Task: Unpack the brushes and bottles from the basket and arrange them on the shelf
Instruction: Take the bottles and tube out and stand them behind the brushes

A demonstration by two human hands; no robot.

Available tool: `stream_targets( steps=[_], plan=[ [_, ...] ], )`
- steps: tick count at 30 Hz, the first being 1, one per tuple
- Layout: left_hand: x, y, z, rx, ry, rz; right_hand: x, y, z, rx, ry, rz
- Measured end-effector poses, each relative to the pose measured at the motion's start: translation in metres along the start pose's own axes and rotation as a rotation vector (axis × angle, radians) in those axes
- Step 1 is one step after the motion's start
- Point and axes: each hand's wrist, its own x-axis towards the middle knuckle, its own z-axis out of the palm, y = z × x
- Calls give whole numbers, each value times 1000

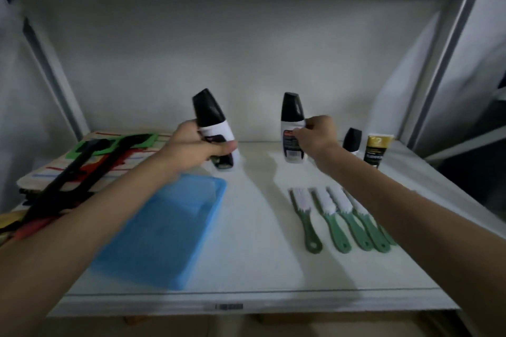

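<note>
The left hand (195,146) is gripping a tilted black-capped bottle (212,126) while the right hand (315,131) is pinching an upright bottle (292,128) on the shelf (260,268), so the tilted one likely needs standing beside it next.

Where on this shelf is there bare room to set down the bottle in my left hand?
Bare shelf lies between the blue basket and green brushes, and behind the basket. The right back corner is crowded with bottles and a gold tube.
</note>
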Motion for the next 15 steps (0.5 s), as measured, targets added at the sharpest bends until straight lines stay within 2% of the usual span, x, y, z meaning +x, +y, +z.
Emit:
stream_targets(
  steps=[2,4,7,15],
  plan=[
    [31,1,46,10,-1,3,15,22,-9,-77,41,39],
    [55,-5,88,115,13,-41,25,44,-12,-169,59,32],
    [76,-11,139,231,24,-77,38,69,-15,-299,27,-11],
    [103,-40,204,230,8,-103,58,104,-17,-362,-25,-78]
  ],
)
